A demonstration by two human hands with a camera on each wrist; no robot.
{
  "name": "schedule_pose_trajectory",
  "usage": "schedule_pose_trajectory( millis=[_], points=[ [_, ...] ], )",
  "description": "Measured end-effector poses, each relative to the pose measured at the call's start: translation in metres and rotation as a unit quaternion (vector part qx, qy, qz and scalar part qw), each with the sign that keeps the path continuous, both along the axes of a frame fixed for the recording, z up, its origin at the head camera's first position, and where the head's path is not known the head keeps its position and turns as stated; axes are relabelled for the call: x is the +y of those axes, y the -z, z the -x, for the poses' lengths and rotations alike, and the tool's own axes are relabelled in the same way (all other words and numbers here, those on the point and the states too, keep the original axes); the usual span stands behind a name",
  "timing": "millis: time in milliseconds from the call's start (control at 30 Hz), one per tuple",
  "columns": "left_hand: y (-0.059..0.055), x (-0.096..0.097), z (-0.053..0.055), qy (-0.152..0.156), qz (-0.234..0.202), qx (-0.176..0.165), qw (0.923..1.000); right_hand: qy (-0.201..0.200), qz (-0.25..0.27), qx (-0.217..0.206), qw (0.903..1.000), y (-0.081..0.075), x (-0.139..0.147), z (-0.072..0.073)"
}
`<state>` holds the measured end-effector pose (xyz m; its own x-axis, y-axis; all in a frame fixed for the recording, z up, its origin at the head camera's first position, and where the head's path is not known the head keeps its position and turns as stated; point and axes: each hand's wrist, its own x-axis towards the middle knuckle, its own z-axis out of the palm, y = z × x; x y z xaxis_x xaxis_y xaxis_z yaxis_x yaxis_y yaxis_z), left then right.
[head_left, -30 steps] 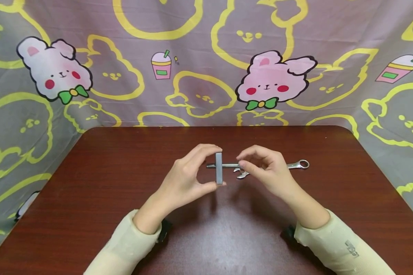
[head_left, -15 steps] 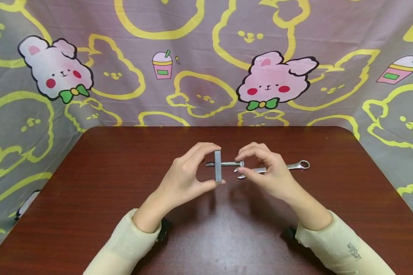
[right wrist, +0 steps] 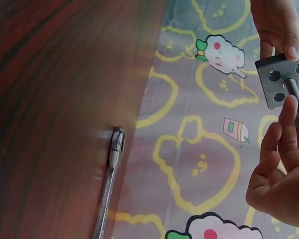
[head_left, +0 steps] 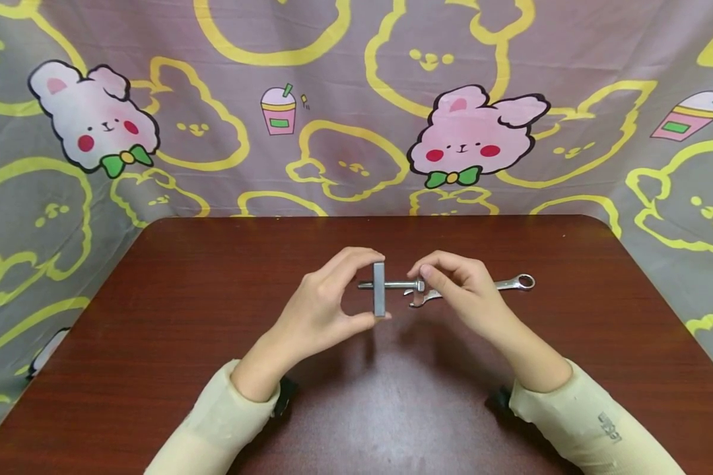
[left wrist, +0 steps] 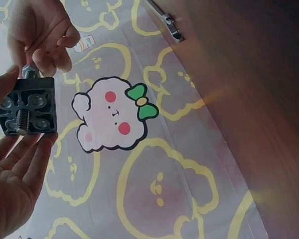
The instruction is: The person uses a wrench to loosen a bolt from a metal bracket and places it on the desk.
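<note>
My left hand (head_left: 317,307) grips a small grey metal block (head_left: 379,289) by its top and bottom edges, above the table. In the left wrist view the block (left wrist: 49,112) shows round recesses at its corners. A threaded bolt (head_left: 398,285) passes through its middle, the end (left wrist: 23,122) sticking out on the left side and the hex head to the right. At that head, my right hand (head_left: 472,293) holds the bolt between thumb and fingers, thumb tip just above it. Behind the right hand lies a combination wrench (head_left: 515,284), its middle hidden by the hand.
The dark red-brown table (head_left: 154,343) stretches around both hands. A grey curtain (head_left: 356,86) with cartoon rabbits hangs right behind the table's far edge and along both sides. In the right wrist view the wrench's ring end (right wrist: 118,139) shows near the table's edge.
My right thumb has moved from below the bolt head up to above it, so the head shows more plainly. The left hand and block have hardly moved.
</note>
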<state>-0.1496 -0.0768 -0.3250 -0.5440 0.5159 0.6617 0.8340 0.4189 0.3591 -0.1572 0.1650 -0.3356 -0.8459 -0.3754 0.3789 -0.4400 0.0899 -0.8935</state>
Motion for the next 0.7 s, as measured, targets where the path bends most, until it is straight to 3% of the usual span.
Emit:
schedule_pose_trajectory(
  millis=[200, 467, 700],
  points=[
    [-0.0002, -0.0004, -0.0002, -0.001, 0.003, 0.002, 1.0000, 0.008, 0.001, -0.022, 0.9997, -0.0001, 0.0002, 0.0003],
    [-0.0020, -0.0034, 0.0007, -0.019, -0.005, 0.005, 0.9998, 0.073, -0.086, 0.073, 0.9909, -0.0014, -0.0007, -0.0027],
    [-0.0024, -0.0026, -0.0001, -0.010, 0.000, 0.002, 0.9999, 0.039, -0.092, 0.053, 0.9936, -0.0031, 0.0023, -0.0020]
  ],
)
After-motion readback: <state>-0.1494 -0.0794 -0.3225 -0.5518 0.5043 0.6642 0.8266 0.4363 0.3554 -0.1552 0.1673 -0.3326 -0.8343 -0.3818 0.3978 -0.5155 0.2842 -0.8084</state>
